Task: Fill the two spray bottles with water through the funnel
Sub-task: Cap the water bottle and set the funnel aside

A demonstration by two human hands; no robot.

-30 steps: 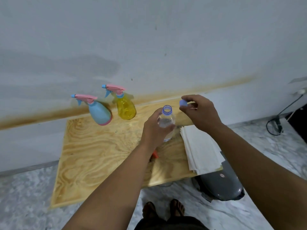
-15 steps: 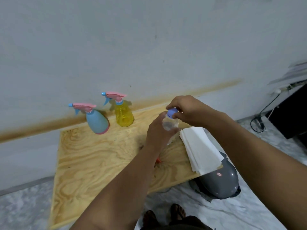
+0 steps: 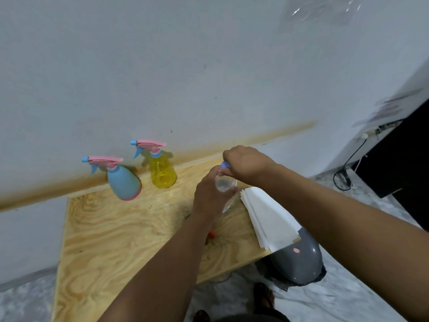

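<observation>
- Clearly, the left hand (image 3: 210,196) wraps its fingers round the body of the small clear plastic water bottle (image 3: 224,185), held above the pale plywood bench (image 3: 116,228).
- Meanwhile the right hand (image 3: 246,162) pinches the bottle's lilac screw cap (image 3: 224,164) on the neck.
- That thin bottle likely dents under a squeeze and may be slick if wet; hold it mid-body.
- Both sprayers stand by the wall with pink trigger heads on: the blue plastic spray bottle (image 3: 123,182) and the yellow translucent spray bottle (image 3: 162,173) just beside it.
- White paper sheets (image 3: 267,219) lie at the bench's right edge.
</observation>
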